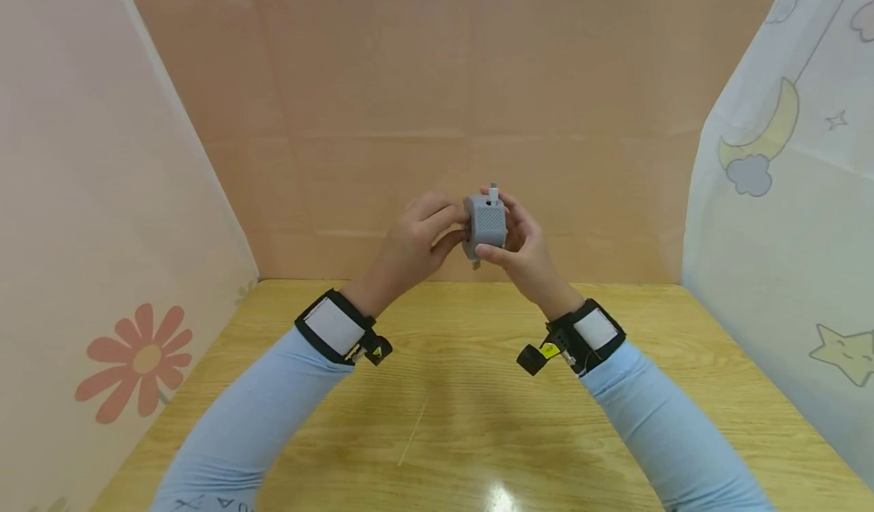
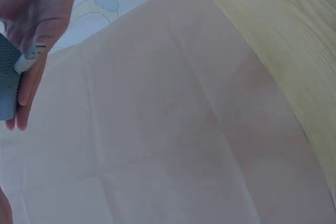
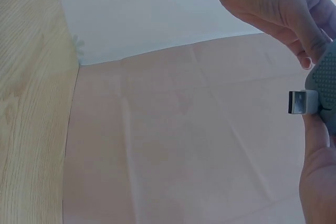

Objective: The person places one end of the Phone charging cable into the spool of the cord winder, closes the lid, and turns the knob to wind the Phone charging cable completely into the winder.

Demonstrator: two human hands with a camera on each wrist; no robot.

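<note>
Hands meet in the air above the table's (image 1: 478, 421) far edge: right hand (image 1: 522, 250) grips a grey charger (image 1: 486, 224) (white plug on top), left hand (image 1: 416, 243) pinches its side with curled fingers.

Small box (image 1: 486, 224) held up above the table's (image 1: 478, 421) far edge, between both hands: left hand (image 1: 416, 243) on its left side, right hand (image 1: 522, 246) on its right. Plug (image 1: 493, 192) sticks out of the box top. Curtains stand left, right and behind.
</note>
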